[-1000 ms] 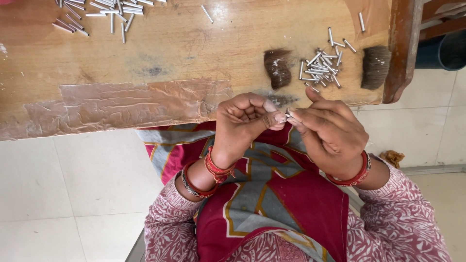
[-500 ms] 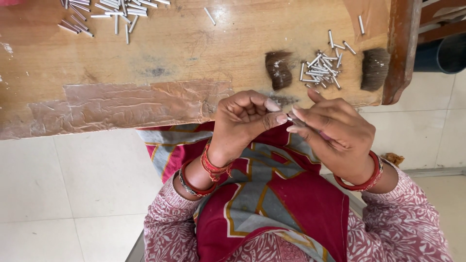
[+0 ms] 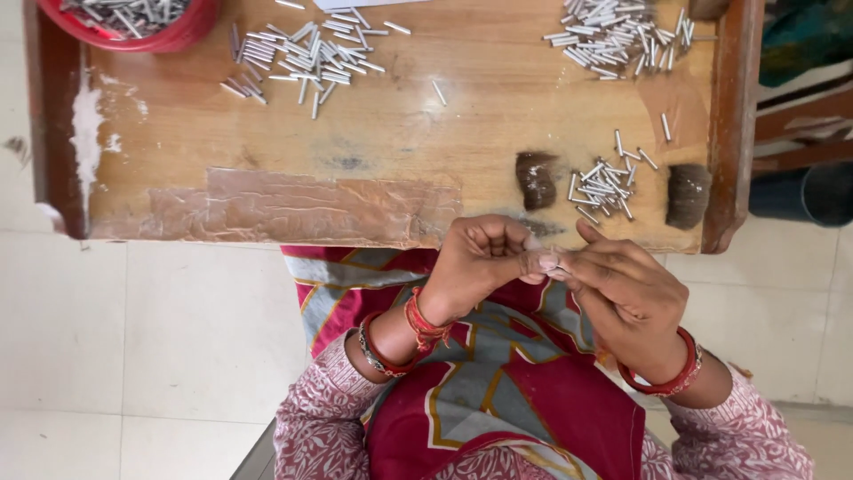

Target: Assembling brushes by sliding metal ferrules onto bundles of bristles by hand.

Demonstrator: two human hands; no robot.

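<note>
Hands unchanged since a second ago: left hand [image 3: 484, 258] and right hand [image 3: 622, 293] both pinching small metal tube [image 3: 553, 264], off wooden table's [image 3: 400, 169] near edge; view shifted only.

I am sitting in a small home workshop: a worn, taped wooden worktable [image 3: 267, 160] is standing on pale floor tiles [image 3: 133, 356], holding heaps of short silver metal tubes [image 3: 306, 53].

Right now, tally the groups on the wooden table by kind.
Loose heaps of small silver metal tubes: 3
Dark brown fibre tufts: 2
Red round bowl of tubes: 1
Total: 6
</note>
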